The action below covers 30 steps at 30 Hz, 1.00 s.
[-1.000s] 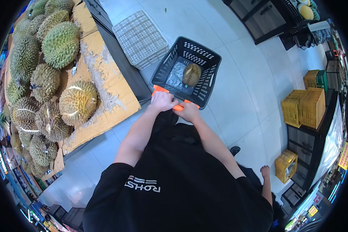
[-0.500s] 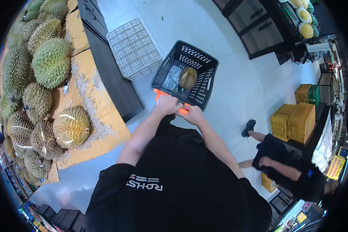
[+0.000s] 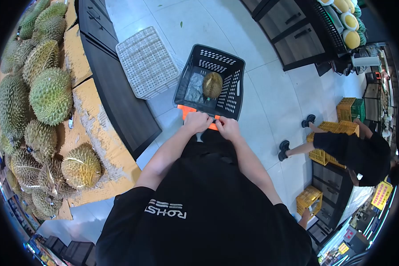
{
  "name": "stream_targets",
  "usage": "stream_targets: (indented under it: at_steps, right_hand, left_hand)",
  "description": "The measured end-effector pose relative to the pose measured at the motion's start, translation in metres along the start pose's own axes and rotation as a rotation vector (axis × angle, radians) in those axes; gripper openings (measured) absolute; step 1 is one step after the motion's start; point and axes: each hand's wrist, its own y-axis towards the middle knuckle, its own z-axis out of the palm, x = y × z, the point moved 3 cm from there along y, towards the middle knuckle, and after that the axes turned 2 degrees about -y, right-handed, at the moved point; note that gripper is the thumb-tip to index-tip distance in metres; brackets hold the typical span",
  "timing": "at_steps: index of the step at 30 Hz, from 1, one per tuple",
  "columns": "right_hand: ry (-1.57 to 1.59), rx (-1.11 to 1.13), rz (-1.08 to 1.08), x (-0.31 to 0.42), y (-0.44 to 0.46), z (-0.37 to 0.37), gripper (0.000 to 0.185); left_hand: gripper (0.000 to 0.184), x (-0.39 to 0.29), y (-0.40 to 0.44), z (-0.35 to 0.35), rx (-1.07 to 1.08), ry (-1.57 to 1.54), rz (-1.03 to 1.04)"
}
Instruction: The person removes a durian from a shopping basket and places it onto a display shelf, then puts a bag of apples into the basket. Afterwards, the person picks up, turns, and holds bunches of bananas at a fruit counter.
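Observation:
A black shopping basket (image 3: pixel 195 66) with an orange handle (image 3: pixel 188 109) is in front of me. One brown-green durian (image 3: pixel 212 85) lies inside it, beside a crumpled clear plastic bag (image 3: pixel 194 88). My left hand (image 3: pixel 197 122) is closed round the handle at its left part. Close beside it, my right hand (image 3: pixel 228 128) grips the right part of the same handle. The undersides of the fingers are hidden, and so is part of the handle.
Durians (image 3: pixel 52 96) are piled on a worn yellow display stand (image 3: pixel 115 153) at left. White plastic crates (image 3: pixel 146 57) are stacked on the floor beyond it. At right, a person in dark clothes (image 3: pixel 350 148) is near yellow crates (image 3: pixel 309 198). Melons (image 3: pixel 351 40) top a dark cabinet (image 3: pixel 297 33).
The durian stand and white crates have shifted down and left in view. Both hands stay on the basket handle. The person at right has moved, now with both feet showing.

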Motion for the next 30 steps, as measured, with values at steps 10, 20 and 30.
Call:
stream_targets:
  at_steps: [10, 20, 30]
  right_hand:
    - [0.053, 0.157, -0.015, -0.028, 0.058, -0.038, 0.031]
    - [0.046, 0.28, -0.198, -0.051, 0.134, -0.083, 0.031]
    - [0.028, 0.368, -0.29, -0.067, 0.206, -0.104, 0.034]
  left_hand:
    - [0.039, -0.015, 0.051, -0.012, -0.046, -0.063, -0.087]
    - [0.038, -0.041, 0.104, -0.04, -0.123, -0.142, -0.228]
    - [0.039, -0.051, 0.155, -0.071, -0.159, -0.124, -0.38]
